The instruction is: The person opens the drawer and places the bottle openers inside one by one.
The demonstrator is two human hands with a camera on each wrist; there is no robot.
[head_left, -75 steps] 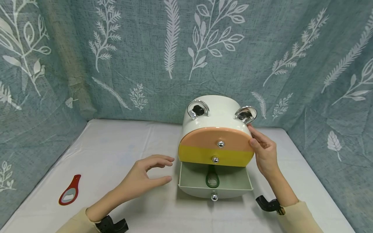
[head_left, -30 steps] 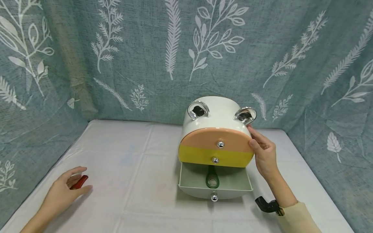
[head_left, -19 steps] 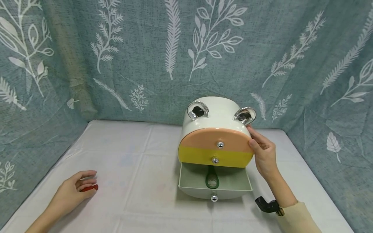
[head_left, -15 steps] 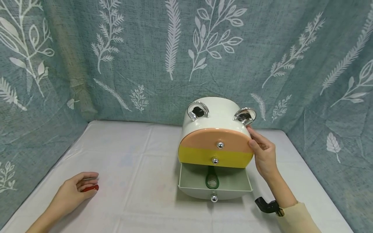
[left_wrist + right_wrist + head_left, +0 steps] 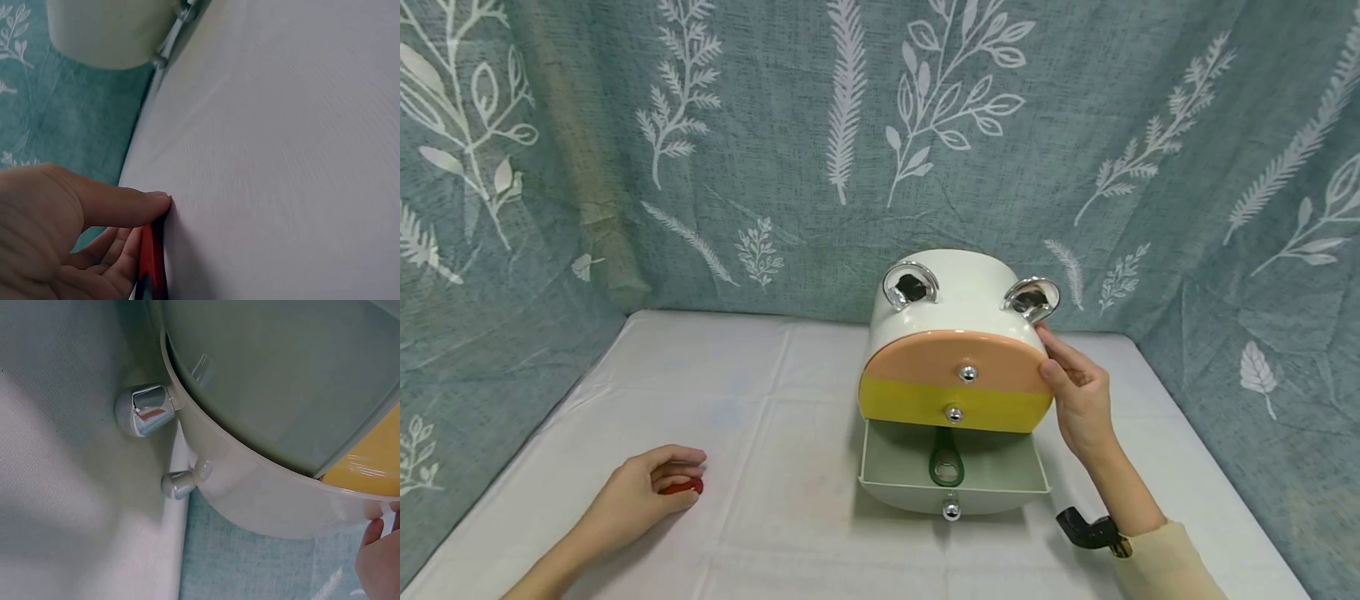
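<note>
My left hand (image 5: 632, 502) pinches a red bottle opener (image 5: 686, 485) between thumb and fingers, low over the white cloth; most of the opener is hidden by the hand. In the left wrist view the red opener (image 5: 151, 256) points down from the thumb tip. At the right, my right hand (image 5: 1081, 404) touches the side of a frog-shaped drawer box (image 5: 966, 279) with extended fingers, its thumb at the edge of the orange front. The box's bottom drawer (image 5: 891, 462) is pulled out. A green bottle opener (image 5: 947, 468) lies inside it.
The orange top drawer (image 5: 917, 358) and yellow middle drawer (image 5: 902, 400) are closed, with silver knobs. Two chrome-rimmed eyes stick up from the box. A teal leaf-patterned curtain (image 5: 775, 150) surrounds the white-covered table (image 5: 737, 358) at the back and sides.
My left hand went left to the red bottle opener, took hold of it, and has moved back rightward with it. The right hand and the drawer box have stayed in place.
</note>
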